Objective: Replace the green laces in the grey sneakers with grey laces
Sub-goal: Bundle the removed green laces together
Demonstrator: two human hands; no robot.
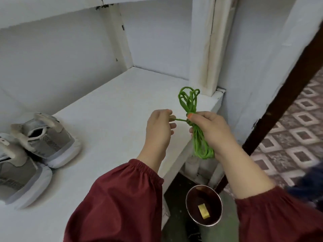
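Your right hand [212, 131] grips the bundled green laces [195, 123] above the white bench [108, 109]; your left hand [160, 127] pinches the loose end. Pull it tight so the knot holds. The grey sneakers [35, 151] wait at left.

Matt woven green laces [189, 102]; painted white ledge [111, 109].

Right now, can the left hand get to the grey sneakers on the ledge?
Probably yes. Only white ledge lies between the left hand and the grey sneakers to its left. But it pinches the end of the green laces bundled in the right hand, so it must let go first.
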